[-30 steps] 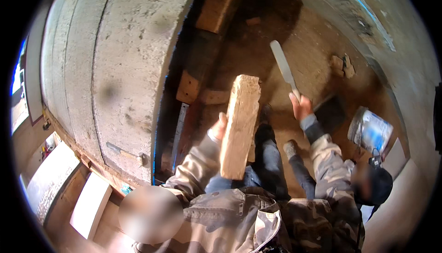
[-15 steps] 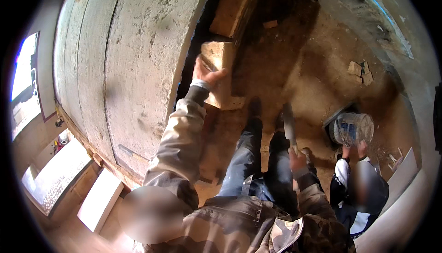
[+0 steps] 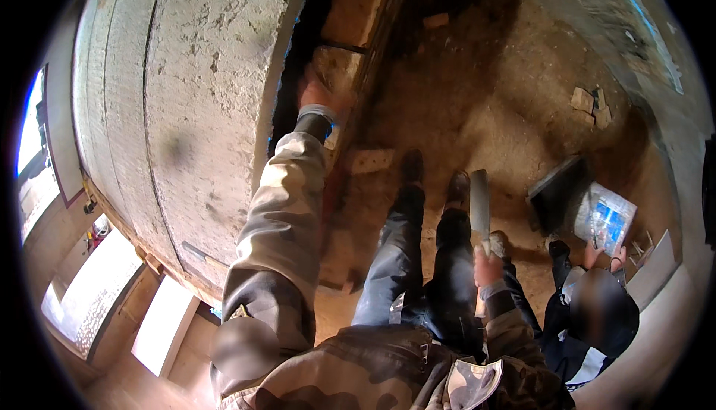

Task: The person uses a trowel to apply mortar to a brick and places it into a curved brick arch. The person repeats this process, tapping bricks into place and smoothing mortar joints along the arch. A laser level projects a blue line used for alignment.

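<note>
My left hand (image 3: 317, 95) reaches along the dark gap beside the concrete wall, its fingers gripping a tan block (image 3: 337, 67). That block sits at the near end of a row, close against another block (image 3: 365, 7). The fingertips are partly hidden in shadow on the wall side. Down by my right leg, my right hand (image 3: 488, 267) is closed round the handle of a flat-bladed tool (image 3: 479, 201). The tool's long, round-ended metal blade points away from me, above the floor.
A loose block (image 3: 371, 161) lies near my feet. At right, another person's hands tilt a white bucket (image 3: 608, 216) beside a black tub (image 3: 558, 193). Broken brick pieces (image 3: 591, 105) lie farther off. The concrete wall (image 3: 216, 89) fills the left.
My left hand has carried the block forward, from a tilted position in the open into line with the row. The other person's bucket has swung to the right, away from the tub.
</note>
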Tool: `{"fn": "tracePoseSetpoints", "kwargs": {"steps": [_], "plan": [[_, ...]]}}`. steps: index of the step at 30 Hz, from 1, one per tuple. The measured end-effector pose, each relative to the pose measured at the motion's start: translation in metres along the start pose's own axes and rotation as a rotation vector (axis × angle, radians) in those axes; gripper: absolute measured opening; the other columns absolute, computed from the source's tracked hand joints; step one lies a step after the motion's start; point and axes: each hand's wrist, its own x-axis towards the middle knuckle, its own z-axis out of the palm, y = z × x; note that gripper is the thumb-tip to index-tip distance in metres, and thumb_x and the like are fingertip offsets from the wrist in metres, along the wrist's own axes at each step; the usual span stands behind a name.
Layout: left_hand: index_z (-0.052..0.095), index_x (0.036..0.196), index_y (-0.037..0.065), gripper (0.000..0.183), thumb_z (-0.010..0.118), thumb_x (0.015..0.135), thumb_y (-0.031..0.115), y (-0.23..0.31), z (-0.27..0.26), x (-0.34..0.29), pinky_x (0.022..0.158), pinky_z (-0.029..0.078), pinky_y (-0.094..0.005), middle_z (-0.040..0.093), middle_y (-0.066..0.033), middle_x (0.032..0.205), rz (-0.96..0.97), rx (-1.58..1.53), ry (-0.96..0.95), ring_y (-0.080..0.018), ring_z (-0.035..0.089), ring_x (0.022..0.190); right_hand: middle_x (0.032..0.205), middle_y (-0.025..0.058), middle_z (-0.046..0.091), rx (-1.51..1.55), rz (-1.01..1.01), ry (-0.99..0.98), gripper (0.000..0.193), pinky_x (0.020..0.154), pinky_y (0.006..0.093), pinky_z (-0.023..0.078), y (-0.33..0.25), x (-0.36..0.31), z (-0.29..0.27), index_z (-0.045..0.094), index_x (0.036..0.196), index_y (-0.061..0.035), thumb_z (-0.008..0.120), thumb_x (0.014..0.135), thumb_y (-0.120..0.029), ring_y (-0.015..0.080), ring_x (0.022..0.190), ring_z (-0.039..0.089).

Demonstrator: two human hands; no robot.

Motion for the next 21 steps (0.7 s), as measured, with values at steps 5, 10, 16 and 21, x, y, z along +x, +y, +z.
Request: {"fn": "tracePoseSetpoints", "kwargs": {"steps": [5,10,16,21], "plan": [[0.020,0.148,-0.002,0.125,0.090,0.052,0.038,-0.010,0.005,0.005,0.101,0.045,-0.0415,0.048,-0.0281,0.133,0.079,-0.038,0.030,-0.0396,0.051,0.122,0.049,-0.0027,0.042,0.048,0.073,-0.081,0.039,0.032,0.0280,0.032,-0.003,0.008,0.001,0.051,0.074,-0.0112,0.060,0.093,-0.044,0.0102,0.035,0.041],[0.022,0.146,-0.004,0.125,0.090,0.052,0.040,-0.010,0.005,0.009,0.102,0.043,-0.0428,0.046,-0.0292,0.134,0.095,-0.035,0.043,-0.0405,0.049,0.123,0.049,-0.0033,0.041,0.053,0.113,-0.098,0.039,0.033,0.0283,0.032,-0.005,0.014,0.007,0.053,0.074,-0.0111,0.060,0.094,-0.044,0.0099,0.035,0.040],[0.017,0.149,-0.004,0.130,0.091,0.052,0.041,-0.050,-0.002,0.010,0.109,0.038,-0.0416,0.039,-0.0294,0.142,0.180,-0.220,-0.121,-0.0376,0.041,0.132,0.057,0.0055,0.052,-0.295,-0.180,-0.098,0.043,0.049,0.0366,0.042,-0.015,0.029,0.017,0.058,0.075,-0.0044,0.060,0.093,-0.044,0.0202,0.051,0.055],[0.017,0.151,-0.001,0.127,0.089,0.057,0.043,-0.135,0.012,-0.009,0.113,0.033,-0.0392,0.037,-0.0251,0.146,0.146,-0.118,-0.218,-0.0358,0.039,0.134,0.079,0.0254,0.063,-0.530,-0.410,-0.058,0.038,0.069,0.0470,0.048,-0.048,0.042,0.034,0.060,0.087,-0.0001,0.062,0.088,-0.038,0.0423,0.076,0.062]]}}
